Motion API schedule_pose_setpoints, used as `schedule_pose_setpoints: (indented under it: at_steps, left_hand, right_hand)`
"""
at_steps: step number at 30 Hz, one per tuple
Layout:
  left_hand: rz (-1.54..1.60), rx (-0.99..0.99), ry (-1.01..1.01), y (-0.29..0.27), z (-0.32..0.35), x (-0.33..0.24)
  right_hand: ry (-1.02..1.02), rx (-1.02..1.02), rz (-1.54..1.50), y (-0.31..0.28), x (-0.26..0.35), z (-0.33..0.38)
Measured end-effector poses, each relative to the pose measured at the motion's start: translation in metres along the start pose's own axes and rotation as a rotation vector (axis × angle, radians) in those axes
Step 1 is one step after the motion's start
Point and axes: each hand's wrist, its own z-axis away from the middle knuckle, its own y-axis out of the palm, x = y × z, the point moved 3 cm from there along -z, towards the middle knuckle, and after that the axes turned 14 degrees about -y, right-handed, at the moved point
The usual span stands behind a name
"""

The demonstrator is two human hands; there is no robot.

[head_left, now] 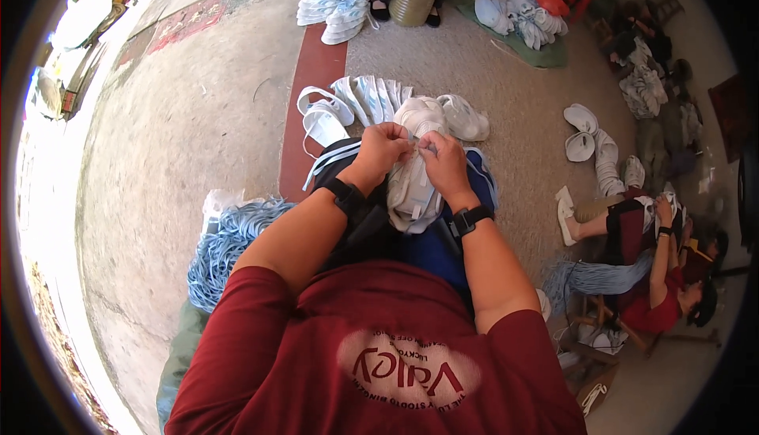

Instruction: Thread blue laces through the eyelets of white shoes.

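A white shoe (415, 196) rests on my lap, its toe toward me and light blue trim on its side. Above its opening, my left hand (383, 153) is closed in a pinch on what looks like a thin light blue shoelace. My right hand (446, 164) pinches at the same spot, fingertips nearly touching those of the left. Most of the lace is hidden by my fingers. More light blue laces (322, 162) lie across my left thigh. Just beyond my hands are other white shoes (465, 119).
A row of white shoes (371, 99) stands on the floor ahead. To my left lies a big bundle of light blue laces (229, 249). At right a seated person (652, 293) works beside stacked shoes (606, 162). More shoe piles (326, 4) and another person are at the far side.
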Motion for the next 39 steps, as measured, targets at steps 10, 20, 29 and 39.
schedule_pose_setpoints:
  at_steps: [10,20,29,39]
  left_hand:
    - [-0.59,-0.301,0.296,0.011,-0.006,-0.002]
    - [-0.672,-0.339,0.228,-0.005,-0.028,0.004]
    - [-1.028,-0.238,0.386,0.024,0.005,-0.007]
    - [-1.289,-0.314,0.517,0.031,-0.006,-0.012]
  right_hand:
    - [0.094,-0.033,0.064,0.002,-0.006,0.001]
    - [0.121,-0.062,0.079,0.016,-0.02,-0.004]
    - [0.121,-0.121,0.122,0.007,-0.005,0.01]
    - [-0.015,0.022,0.151,0.004,0.0,0.005]
